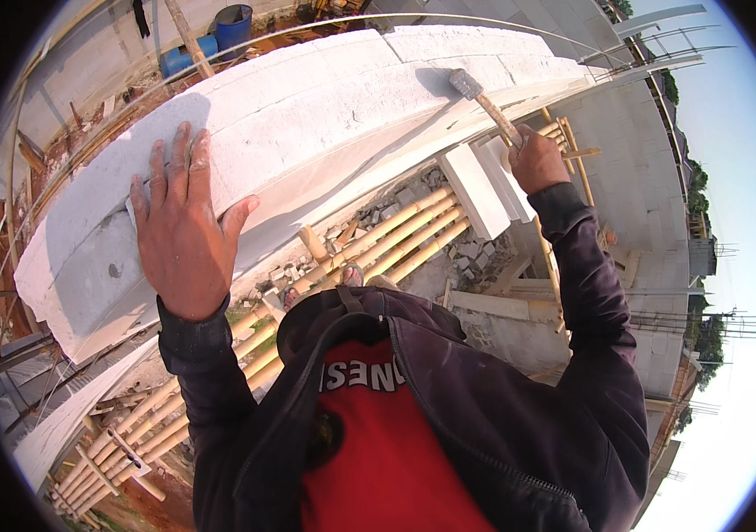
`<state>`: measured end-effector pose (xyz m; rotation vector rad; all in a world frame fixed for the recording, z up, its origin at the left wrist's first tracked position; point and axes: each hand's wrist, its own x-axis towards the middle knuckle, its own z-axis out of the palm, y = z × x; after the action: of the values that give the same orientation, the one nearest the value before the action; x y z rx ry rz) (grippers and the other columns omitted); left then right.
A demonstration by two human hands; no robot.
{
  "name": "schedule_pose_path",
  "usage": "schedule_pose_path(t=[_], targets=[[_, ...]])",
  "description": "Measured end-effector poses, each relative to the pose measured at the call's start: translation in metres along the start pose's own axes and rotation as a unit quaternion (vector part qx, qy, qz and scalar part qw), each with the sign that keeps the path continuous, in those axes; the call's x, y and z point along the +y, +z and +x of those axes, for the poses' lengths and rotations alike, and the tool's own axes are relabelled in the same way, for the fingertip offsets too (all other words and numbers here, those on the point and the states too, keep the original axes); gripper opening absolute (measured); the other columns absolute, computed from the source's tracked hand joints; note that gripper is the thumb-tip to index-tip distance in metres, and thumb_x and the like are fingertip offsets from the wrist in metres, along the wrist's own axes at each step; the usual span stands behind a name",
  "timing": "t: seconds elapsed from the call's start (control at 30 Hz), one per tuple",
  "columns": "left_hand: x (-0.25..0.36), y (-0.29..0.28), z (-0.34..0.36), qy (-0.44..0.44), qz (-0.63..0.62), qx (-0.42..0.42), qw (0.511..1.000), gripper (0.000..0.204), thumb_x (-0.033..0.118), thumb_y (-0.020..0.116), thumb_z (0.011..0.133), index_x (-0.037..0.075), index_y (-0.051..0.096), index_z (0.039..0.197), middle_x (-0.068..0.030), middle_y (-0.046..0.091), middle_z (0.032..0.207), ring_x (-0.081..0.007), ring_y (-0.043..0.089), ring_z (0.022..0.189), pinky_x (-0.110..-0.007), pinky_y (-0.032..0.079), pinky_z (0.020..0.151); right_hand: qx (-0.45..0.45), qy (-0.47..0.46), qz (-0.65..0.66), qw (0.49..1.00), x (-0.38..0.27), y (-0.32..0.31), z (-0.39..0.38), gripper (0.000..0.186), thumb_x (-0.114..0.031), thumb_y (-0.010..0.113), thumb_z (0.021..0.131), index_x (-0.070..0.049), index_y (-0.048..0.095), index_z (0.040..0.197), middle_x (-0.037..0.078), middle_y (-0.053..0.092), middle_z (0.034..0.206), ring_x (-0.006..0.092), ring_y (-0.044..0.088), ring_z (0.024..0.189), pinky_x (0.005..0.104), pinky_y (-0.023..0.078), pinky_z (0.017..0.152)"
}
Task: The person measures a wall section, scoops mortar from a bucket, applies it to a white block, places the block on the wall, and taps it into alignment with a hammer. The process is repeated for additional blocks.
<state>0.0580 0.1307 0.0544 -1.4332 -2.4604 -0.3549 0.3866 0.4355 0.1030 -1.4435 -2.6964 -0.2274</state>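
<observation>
My left hand (184, 226) lies flat on the top of a white block wall (307, 102), its fingers spread over the pale surface near the left end. Wrapped round the wooden handle of a hammer (477, 96) is my right hand (537, 161), out to the right beyond the wall's near face. The hammer's grey head is over the wall's near edge and casts a shadow on the blocks; whether it touches them I cannot tell. Joints between the blocks show along the top.
Below me a bamboo scaffold (413, 232) runs along the wall, with white blocks (477, 191) stacked on it. Broken rubble (387, 206) lies underneath. Beyond the wall stand blue barrels (233, 28), and a thin line (307, 32) stretches along its far side. Grey walls (635, 151) rise at right.
</observation>
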Motion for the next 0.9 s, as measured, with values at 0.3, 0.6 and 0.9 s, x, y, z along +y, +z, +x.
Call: schedule_pose_path(t=[0.3,0.6,0.9], targets=[[0.001,0.002,0.000,-0.002,0.002,0.006,1.000,0.087,0.044,0.080,0.074,0.014,0.045,0.148,-0.0042,0.042,0.155,-0.0291,0.038,0.143,-0.051,0.028,0.119,0.035,-0.026,-0.018,0.999,-0.002,-0.007,-0.008,0.020,-0.010,0.063,0.082,-0.001,0.064,0.101,0.028,0.065,0.077,0.0469,0.066,0.079,0.0506,0.055,0.074],[0.002,0.001,0.000,-0.006,-0.015,0.014,1.000,0.087,0.042,0.081,0.073,0.015,0.046,0.148,-0.0034,0.044,0.154,-0.0282,0.038,0.143,-0.051,0.029,0.119,0.052,-0.043,0.010,0.998,0.015,0.001,-0.002,0.034,-0.012,0.065,0.082,0.000,0.064,0.114,0.027,0.067,0.080,0.0448,0.067,0.082,0.0474,0.055,0.075],[0.001,0.001,-0.001,-0.013,-0.015,0.013,1.000,0.087,0.041,0.082,0.072,0.015,0.046,0.147,-0.0038,0.044,0.153,-0.0283,0.038,0.142,-0.051,0.030,0.118,0.059,-0.039,0.031,0.997,0.012,0.001,-0.013,0.030,-0.013,0.065,0.082,0.001,0.064,0.109,0.028,0.066,0.079,0.0440,0.067,0.080,0.0468,0.055,0.073]])
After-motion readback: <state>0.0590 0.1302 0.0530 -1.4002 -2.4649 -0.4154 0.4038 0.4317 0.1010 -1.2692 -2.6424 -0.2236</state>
